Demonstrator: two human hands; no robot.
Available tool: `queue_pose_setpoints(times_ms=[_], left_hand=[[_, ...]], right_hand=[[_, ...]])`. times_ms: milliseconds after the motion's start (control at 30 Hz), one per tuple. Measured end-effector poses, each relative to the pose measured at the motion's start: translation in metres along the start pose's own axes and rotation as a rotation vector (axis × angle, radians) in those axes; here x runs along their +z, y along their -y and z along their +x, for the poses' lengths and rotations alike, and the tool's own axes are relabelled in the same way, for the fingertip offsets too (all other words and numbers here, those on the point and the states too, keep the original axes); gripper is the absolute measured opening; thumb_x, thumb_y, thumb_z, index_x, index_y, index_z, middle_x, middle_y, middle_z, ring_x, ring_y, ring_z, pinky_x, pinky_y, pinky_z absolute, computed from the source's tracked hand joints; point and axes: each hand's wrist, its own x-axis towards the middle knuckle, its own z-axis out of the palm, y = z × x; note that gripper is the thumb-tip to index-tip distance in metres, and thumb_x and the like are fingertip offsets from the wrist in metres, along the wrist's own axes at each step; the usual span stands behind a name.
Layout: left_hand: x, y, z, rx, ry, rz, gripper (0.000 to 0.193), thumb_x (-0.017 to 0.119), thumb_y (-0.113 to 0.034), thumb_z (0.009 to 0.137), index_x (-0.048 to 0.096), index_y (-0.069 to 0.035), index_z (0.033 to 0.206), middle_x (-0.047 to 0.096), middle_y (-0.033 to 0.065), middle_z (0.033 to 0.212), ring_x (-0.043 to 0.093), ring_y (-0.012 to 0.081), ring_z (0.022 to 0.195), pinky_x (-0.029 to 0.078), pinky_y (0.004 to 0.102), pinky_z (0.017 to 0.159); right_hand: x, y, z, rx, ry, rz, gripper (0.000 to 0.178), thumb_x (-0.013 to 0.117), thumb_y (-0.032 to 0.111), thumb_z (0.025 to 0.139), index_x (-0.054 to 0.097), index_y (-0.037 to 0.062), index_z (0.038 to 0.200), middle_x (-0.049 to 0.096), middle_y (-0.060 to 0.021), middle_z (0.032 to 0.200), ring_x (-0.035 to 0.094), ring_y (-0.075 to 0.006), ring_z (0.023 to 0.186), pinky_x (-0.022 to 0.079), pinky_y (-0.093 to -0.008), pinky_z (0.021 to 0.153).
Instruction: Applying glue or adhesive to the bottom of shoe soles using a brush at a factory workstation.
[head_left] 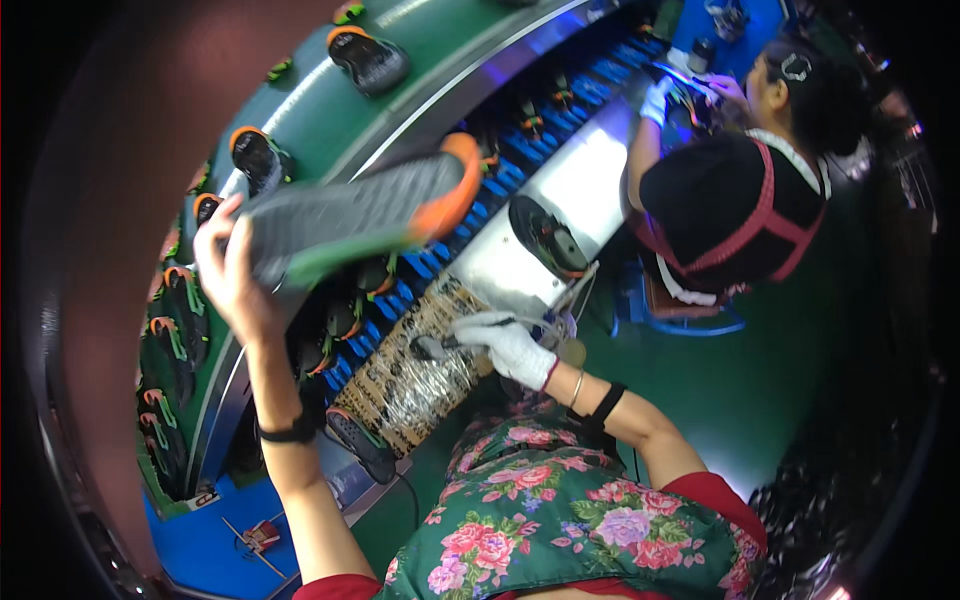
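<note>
My bare left hand grips one end of a shoe sole, raised above the conveyor and blurred by motion. Its tread is dark grey, with an orange end and a green edge. On my right hand is a white glove; its fingers are closed around something with a dark rounded end, too unclear to name. This hand is just over a cardboard-covered surface wrapped in clear plastic. A dark sole lies on the metal bench beyond it, and another sole rests by the cardboard's near end.
A blue-slatted conveyor carrying soles runs alongside the metal bench. Farther left, a curved green belt holds several dark soles with orange and green parts. A co-worker sits at the right, hands on a piece under bluish light.
</note>
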Motion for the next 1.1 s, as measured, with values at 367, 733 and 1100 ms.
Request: queue_pose_setpoints(times_ms=[367,733,1100], left_hand=[[-0.141,0.127,-0.238,-0.997,-0.044,-0.195,0.029,0.062,-0.034,0.102,0.070,-0.009,0.114,0.072,0.0008,0.103,0.069,0.0138,0.091,0.057,0.0308,0.085],[-0.068,0.061,-0.305,-1.408,0.187,-1.358,0.112,0.028,-0.094,0.084,0.048,-0.004,0.147,0.066,0.0295,0.118,0.064,0.0496,0.113,0.049,0.0592,0.104],[0.003,0.038,-0.213,-1.117,-0.210,-1.067,0.084,0.034,-0.077,0.098,0.047,-0.012,0.150,0.056,0.0065,0.145,0.052,0.0274,0.132,0.039,0.0452,0.114]], right_hand=[[0.075,0.017,-0.025,-0.134,0.098,0.296,0.024,0.066,0.000,0.094,0.069,-0.0045,0.117,0.073,-0.0129,0.111,0.066,-0.0127,0.084,0.054,-0.0234,0.072],[0.135,0.062,-0.055,0.032,0.194,-0.225,0.027,0.070,0.008,0.093,0.073,-0.0005,0.118,0.074,-0.0101,0.111,0.068,-0.0153,0.098,0.055,-0.0276,0.087],[0.124,0.090,-0.038,-0.743,0.228,-0.648,0.024,0.079,0.002,0.083,0.077,0.0026,0.107,0.076,-0.0136,0.108,0.073,-0.0209,0.092,0.059,-0.0326,0.084]])
